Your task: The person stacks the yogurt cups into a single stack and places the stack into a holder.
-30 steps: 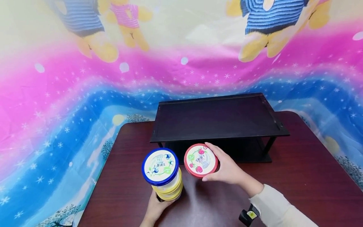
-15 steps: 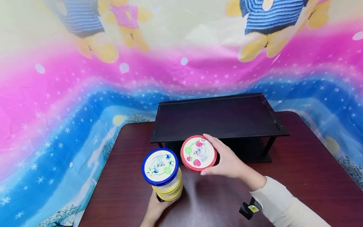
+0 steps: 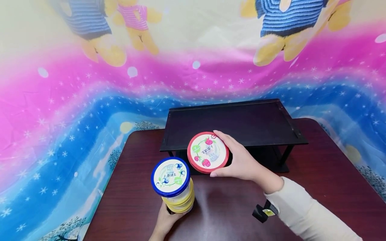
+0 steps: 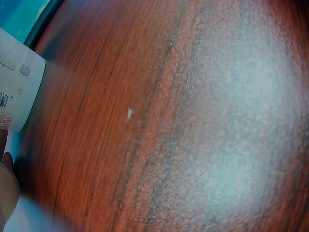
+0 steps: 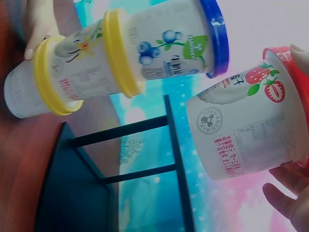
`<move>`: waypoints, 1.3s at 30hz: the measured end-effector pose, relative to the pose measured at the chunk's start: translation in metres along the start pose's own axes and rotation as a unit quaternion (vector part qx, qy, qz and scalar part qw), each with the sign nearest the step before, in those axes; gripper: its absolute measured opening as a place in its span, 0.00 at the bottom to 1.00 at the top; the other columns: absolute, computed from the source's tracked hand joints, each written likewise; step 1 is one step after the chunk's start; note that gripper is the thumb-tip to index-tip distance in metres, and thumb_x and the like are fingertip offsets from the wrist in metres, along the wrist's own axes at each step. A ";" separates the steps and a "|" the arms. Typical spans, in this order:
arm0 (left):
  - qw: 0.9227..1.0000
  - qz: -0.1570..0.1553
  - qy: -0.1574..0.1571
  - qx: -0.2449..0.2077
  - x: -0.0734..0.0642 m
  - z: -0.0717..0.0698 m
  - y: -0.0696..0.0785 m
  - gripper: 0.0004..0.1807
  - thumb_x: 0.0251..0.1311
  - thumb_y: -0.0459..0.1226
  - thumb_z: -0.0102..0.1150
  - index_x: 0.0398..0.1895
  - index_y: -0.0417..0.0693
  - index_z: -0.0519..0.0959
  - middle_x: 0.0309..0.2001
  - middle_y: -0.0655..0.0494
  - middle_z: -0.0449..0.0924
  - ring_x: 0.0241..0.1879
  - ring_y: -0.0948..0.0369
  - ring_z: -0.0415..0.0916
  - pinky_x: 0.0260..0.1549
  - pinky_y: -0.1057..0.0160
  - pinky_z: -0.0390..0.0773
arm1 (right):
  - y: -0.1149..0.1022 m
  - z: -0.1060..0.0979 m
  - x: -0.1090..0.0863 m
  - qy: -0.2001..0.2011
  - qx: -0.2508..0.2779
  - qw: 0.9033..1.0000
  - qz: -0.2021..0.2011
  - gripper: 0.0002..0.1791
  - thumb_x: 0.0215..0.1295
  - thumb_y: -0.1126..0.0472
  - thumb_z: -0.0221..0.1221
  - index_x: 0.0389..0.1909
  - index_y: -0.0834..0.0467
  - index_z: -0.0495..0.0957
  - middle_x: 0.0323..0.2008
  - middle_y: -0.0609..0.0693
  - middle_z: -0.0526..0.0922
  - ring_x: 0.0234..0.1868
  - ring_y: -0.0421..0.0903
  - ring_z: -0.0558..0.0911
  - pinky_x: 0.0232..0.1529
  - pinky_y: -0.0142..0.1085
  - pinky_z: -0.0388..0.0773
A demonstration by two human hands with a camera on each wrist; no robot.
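Observation:
My right hand (image 3: 242,164) grips a white tub (image 5: 251,116) by its red lid (image 3: 208,152), which has strawberries printed on it. The tub is held in the air, beyond and right of a stack. On top of that stack sits a blue-lidded tub (image 3: 170,177) with blueberries on its label. Under it are two yellow-lidded tubs (image 5: 84,63), one on the other. Low on the stack, my left hand (image 3: 167,219) holds the bottom yellow-lidded tub (image 5: 21,92). The right wrist view shows the red-lidded tub apart from the blue lid.
A low black two-level rack (image 3: 223,125) stands at the back of the dark red wooden table (image 3: 126,187). Behind them hangs a printed cloth (image 3: 193,77) with bears and snowflakes. A black wrist device (image 3: 263,212) is under my right sleeve.
My right hand has raised the red-lidded tub up and slightly left, away from the table. The stack and my left hand have stayed in place.

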State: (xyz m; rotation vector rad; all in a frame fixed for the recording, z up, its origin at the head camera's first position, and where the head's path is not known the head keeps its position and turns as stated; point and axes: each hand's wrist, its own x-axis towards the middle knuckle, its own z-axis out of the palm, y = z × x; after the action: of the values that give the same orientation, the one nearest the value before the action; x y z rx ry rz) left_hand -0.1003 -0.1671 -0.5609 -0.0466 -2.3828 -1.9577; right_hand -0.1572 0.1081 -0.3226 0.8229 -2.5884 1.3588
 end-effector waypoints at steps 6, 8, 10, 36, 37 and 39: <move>1.000 0.008 0.002 0.004 0.000 0.000 0.001 0.39 0.29 0.35 0.72 0.50 0.53 0.63 0.44 0.57 0.72 0.45 0.61 0.67 0.46 0.67 0.63 | -0.011 -0.006 0.006 0.003 0.003 1.000 -0.003 0.56 0.31 0.44 0.69 0.63 0.46 0.49 0.58 0.45 0.59 0.55 0.43 0.60 0.47 0.45 0.67; 1.000 0.010 0.002 0.003 0.000 0.000 0.001 0.39 0.29 0.35 0.72 0.50 0.53 0.63 0.44 0.58 0.72 0.45 0.61 0.67 0.46 0.67 0.63 | -0.015 -0.008 0.009 0.004 0.006 1.000 -0.006 0.55 0.31 0.45 0.70 0.63 0.46 0.49 0.58 0.45 0.59 0.55 0.43 0.60 0.47 0.45 0.67; 1.000 0.011 0.000 0.002 0.000 0.000 0.001 0.39 0.29 0.35 0.72 0.50 0.53 0.63 0.44 0.58 0.72 0.45 0.61 0.67 0.46 0.67 0.63 | -0.018 -0.009 0.011 0.005 0.010 1.000 -0.011 0.55 0.31 0.45 0.70 0.63 0.45 0.49 0.57 0.45 0.59 0.55 0.43 0.60 0.47 0.44 0.68; 1.000 -0.005 0.002 0.005 -0.002 0.001 0.011 0.38 0.31 0.33 0.71 0.50 0.48 0.63 0.43 0.55 0.73 0.44 0.62 0.68 0.45 0.67 0.64 | -0.051 0.010 0.031 -0.037 0.099 0.992 -0.062 0.55 0.34 0.53 0.70 0.64 0.47 0.48 0.57 0.42 0.60 0.55 0.39 0.60 0.46 0.38 0.69; 1.000 -0.004 0.000 0.003 -0.002 0.000 0.007 0.38 0.31 0.33 0.71 0.50 0.49 0.63 0.43 0.55 0.73 0.44 0.62 0.68 0.45 0.67 0.64 | -0.051 0.011 0.032 -0.039 0.102 0.992 -0.064 0.55 0.34 0.53 0.70 0.64 0.48 0.48 0.57 0.43 0.60 0.55 0.39 0.60 0.46 0.38 0.69; 1.000 0.001 -0.004 -0.005 -0.001 0.000 0.003 0.38 0.31 0.34 0.71 0.50 0.50 0.62 0.44 0.55 0.73 0.44 0.61 0.68 0.45 0.67 0.64 | -0.051 0.014 0.033 -0.043 0.108 0.991 -0.067 0.54 0.34 0.54 0.70 0.64 0.49 0.49 0.57 0.42 0.60 0.55 0.39 0.60 0.46 0.38 0.68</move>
State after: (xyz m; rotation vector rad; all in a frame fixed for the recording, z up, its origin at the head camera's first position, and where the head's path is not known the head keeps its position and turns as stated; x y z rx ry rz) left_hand -0.0992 -0.1663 -0.5581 -0.0575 -2.3751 -1.9726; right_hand -0.1568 0.0604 -0.2827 1.0871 -2.4241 1.6156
